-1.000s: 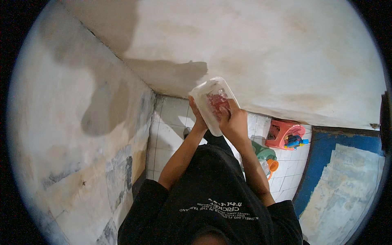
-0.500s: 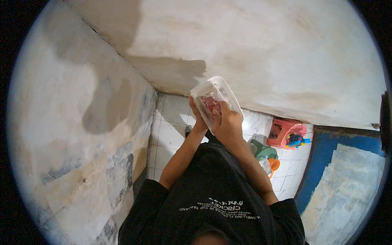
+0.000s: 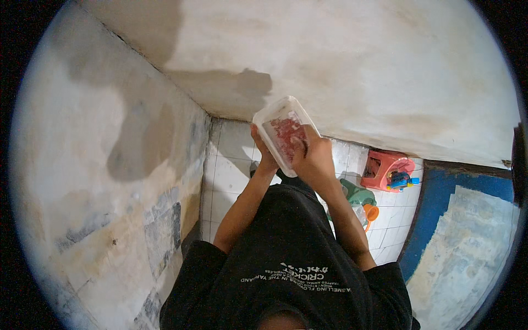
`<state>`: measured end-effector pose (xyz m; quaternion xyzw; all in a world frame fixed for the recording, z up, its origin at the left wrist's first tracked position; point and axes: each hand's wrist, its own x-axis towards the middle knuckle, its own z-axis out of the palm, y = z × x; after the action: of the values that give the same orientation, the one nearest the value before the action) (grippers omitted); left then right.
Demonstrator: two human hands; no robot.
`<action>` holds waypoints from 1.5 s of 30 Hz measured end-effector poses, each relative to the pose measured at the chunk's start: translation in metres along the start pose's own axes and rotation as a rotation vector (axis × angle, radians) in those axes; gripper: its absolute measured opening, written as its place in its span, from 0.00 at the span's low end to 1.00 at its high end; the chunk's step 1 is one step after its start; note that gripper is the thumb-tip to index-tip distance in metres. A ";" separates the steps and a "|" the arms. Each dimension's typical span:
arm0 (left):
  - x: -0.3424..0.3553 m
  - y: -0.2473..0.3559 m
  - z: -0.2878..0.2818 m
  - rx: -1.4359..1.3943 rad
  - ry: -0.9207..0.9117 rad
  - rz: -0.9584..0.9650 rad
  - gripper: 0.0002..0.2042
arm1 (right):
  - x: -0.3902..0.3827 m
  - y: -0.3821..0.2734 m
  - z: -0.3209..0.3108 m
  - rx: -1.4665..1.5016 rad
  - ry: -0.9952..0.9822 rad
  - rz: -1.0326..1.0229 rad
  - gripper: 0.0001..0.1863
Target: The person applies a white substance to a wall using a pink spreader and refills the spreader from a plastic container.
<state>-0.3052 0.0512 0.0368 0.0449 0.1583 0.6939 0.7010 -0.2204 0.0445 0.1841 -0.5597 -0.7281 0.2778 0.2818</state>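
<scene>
A pale, see-through rectangular plastic container (image 3: 270, 114) is held up in front of me, tilted, above the tiled floor. Red, white-flecked matter (image 3: 285, 132) lies inside it; its kind cannot be made out. My left hand (image 3: 266, 157) grips the container along its left side, the thumb near the rim. Over the right part of the opening, my right hand (image 3: 314, 159) reaches in with bent fingers against the red matter. The fingertips are partly hidden, so whether they pinch any of it is unclear.
On the white tiles (image 3: 228, 170) to the right stands a red-pink plastic stool (image 3: 379, 168) with a blue object (image 3: 400, 181) on it. Nearer are a green plastic vessel (image 3: 358, 193) and an orange dipper (image 3: 372, 212). Stained walls (image 3: 352, 66) close in ahead and left; a blue panel (image 3: 434, 187) is right.
The container has tipped slightly and shifted a little up and left in view. My right hand's fingers have curled further, showing more of the red matter.
</scene>
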 end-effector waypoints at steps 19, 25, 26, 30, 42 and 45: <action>0.000 0.007 0.021 -0.109 -0.014 -0.050 0.42 | 0.008 0.012 -0.035 -0.033 0.052 -0.096 0.05; 0.002 0.004 0.017 -0.134 -0.042 -0.109 0.44 | -0.007 0.016 -0.017 -0.008 0.008 -0.001 0.08; 0.003 0.003 0.015 -0.097 -0.046 -0.091 0.43 | -0.009 0.016 -0.015 0.062 0.023 0.000 0.08; 0.006 -0.001 0.016 -0.117 -0.061 -0.062 0.46 | -0.007 0.009 -0.021 0.029 0.002 -0.030 0.09; 0.040 -0.019 -0.032 0.082 0.180 0.297 0.41 | 0.006 0.008 -0.035 -0.044 0.155 -0.150 0.05; 0.017 -0.005 0.023 -0.178 0.032 0.042 0.46 | 0.009 0.008 -0.045 -0.061 0.192 -0.091 0.06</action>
<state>-0.2940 0.0719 0.0546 -0.0251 0.1063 0.7202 0.6851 -0.1845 0.0593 0.2097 -0.5584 -0.7305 0.1875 0.3456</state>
